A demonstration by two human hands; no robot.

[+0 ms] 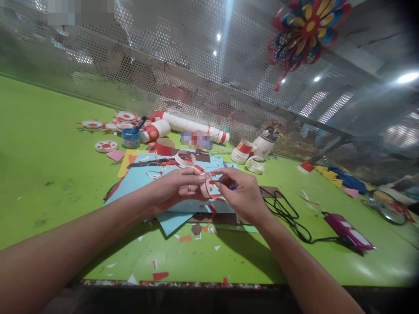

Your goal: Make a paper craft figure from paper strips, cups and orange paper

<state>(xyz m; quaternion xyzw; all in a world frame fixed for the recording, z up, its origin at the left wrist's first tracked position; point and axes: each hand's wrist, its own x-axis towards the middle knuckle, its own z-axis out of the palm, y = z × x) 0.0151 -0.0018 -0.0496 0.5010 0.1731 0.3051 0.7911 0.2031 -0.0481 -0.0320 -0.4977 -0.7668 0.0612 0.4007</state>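
Observation:
My left hand (178,185) is closed around the side of a small white paper ring (205,189) with red edging, above the middle of the table. From the other side, my right hand (244,189) has its thumb and index finger pinched close to the ring, at a thin red strip (211,182). The fingertips partly hide where strip and ring meet. Beneath both hands lie light blue paper sheets (131,190). A white tape-like ring (185,158) and a dark cutter (153,163) rest on them, just beyond my left hand.
A blue jar (131,138), a red-and-white tube (196,127), paper cups (242,151) and a white bottle (266,141) stand or lie farther back. Black cable (294,222) runs to a purple device (348,231) at right. Paper scraps (160,276) litter the green table (49,174).

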